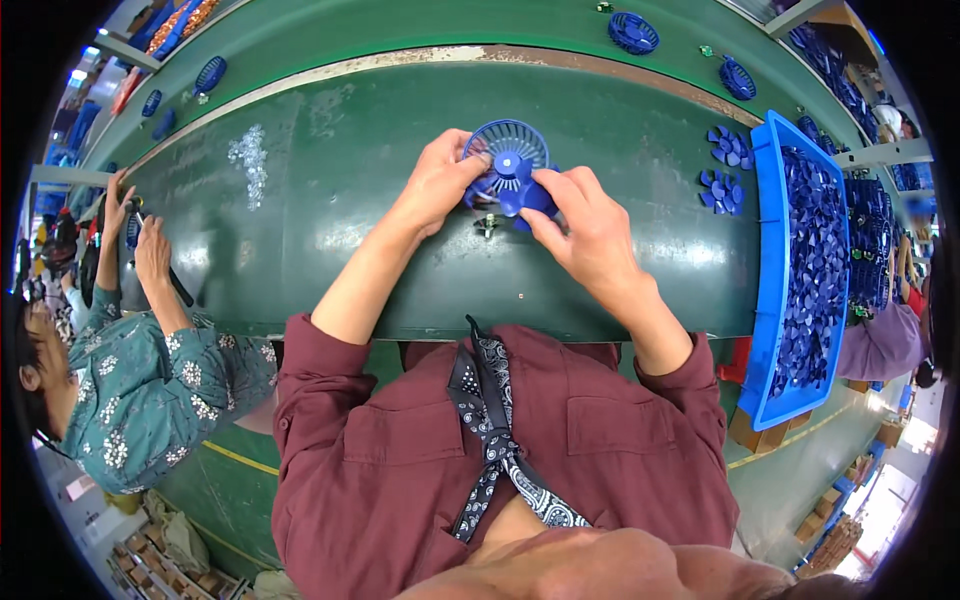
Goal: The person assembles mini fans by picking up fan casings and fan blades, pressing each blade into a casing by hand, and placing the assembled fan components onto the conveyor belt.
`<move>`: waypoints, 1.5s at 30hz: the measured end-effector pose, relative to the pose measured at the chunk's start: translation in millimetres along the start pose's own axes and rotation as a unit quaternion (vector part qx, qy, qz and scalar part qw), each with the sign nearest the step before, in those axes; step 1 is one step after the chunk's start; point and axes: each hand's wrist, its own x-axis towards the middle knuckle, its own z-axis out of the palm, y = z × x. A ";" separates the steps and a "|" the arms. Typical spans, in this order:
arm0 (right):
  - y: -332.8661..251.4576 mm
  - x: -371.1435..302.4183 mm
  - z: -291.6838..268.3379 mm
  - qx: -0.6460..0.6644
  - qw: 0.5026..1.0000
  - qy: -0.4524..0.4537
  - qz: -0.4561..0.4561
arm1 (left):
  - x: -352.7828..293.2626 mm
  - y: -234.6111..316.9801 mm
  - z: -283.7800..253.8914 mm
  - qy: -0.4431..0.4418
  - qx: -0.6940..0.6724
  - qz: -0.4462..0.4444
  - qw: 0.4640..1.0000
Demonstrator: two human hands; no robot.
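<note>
Over the middle of the green bench, my left hand (437,182) is closed round the left side of a round blue slatted fan housing (518,133), thumb inside its rim. My right hand (592,222) pinches a blue fan blade (530,200) between thumb and fingers at the housing's lower right. The blade's round hub lies against the housing's middle; whether it is seated there I cannot tell. Just below the housing shows a small green and metal part (487,226); whether it is joined to the housing is hidden.
To the right stands a blue tray (768,300) heaped with blue fan blades, with two small piles of blades (722,190) beside it. Small clear parts (250,165) lie at left. Blue housings (633,33) sit on the belt beyond. A co-worker (150,380) works at the left.
</note>
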 end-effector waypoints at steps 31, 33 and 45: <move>69.9 45.8 39.4 0.160 0.952 -0.211 0.151 | -17.1 -11.0 3.6 0.015 0.156 0.078 0.985; 79.1 63.5 35.8 0.234 0.919 -0.190 0.253 | -6.5 -15.9 2.5 0.046 0.101 0.095 0.989; 261.8 23.5 -115.2 -0.379 0.872 0.128 0.283 | 0.0 -30.5 -10.2 0.054 0.063 0.122 0.989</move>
